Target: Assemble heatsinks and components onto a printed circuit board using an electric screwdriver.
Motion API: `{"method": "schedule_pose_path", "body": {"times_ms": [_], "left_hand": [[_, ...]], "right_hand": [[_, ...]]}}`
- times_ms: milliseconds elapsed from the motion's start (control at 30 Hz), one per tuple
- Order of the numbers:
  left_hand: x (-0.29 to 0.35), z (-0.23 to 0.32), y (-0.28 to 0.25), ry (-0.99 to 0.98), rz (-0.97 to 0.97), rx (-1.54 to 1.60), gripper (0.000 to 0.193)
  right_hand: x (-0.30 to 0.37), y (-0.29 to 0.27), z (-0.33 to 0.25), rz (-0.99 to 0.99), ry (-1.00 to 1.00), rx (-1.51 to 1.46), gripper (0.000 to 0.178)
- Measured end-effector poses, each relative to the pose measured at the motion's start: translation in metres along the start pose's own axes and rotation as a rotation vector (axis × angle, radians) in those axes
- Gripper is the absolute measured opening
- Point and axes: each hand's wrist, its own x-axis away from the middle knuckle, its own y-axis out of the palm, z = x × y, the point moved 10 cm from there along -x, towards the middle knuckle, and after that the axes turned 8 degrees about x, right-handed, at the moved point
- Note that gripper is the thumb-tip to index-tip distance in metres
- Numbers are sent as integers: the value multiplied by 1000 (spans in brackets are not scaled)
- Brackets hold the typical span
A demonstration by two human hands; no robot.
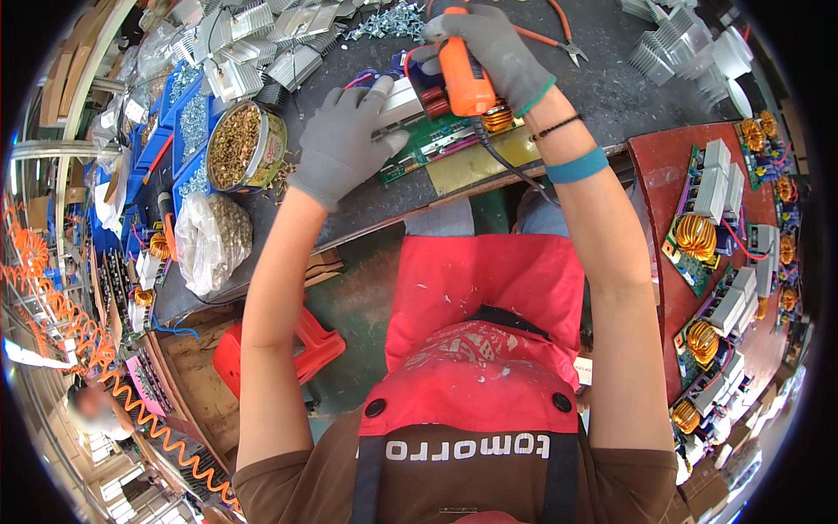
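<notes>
My right hand (pixel 508 57), in a grey glove, is wrapped round an orange corded electric screwdriver (pixel 469 83). The screwdriver stands over a green circuit board (pixel 417 144) near the bench's front edge, its tip hidden. My gloved left hand (pixel 339 144) grips the board's left end, thumb and fingers on either side of a silver heat sink (pixel 401 105). Beside the screwdriver, a copper-wound coil (pixel 499 118) sits on the board. A yellowish flat plate (pixel 480 166) lies along the board's near side.
Heat sinks (pixel 236 44) and loose screws (pixel 388 22) lie at the back; orange-handled pliers (pixel 567 44) lie back right. On the left are a tub of brass-coloured screws (pixel 234 148), blue bins (pixel 192 127) and a plastic bag (pixel 209 244). Assembled boards (pixel 698 236) stand on a red surface (pixel 646 201).
</notes>
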Motion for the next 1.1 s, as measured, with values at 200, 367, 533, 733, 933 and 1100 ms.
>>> {"method": "schedule_pose_path", "body": {"times_ms": [200,367,533,733,933,1100], "left_hand": [[3,0,9,-66,91,-56,59],[3,-1,11,-74,159,-83,54],[1,-4,11,-116,127,-43,54],[1,6,-2,-181,42,-9,71],[1,5,4,-290,-22,-11,90],[0,5,7,-306,-63,-38,93]], "right_hand": [[100,-21,-39,-16,-195,199,30],[220,-23,16,18,140,118,45],[283,-11,71,2,336,167,50],[295,-16,85,10,319,140,50],[292,-21,82,14,318,123,51],[293,-25,90,25,348,90,51]]}}
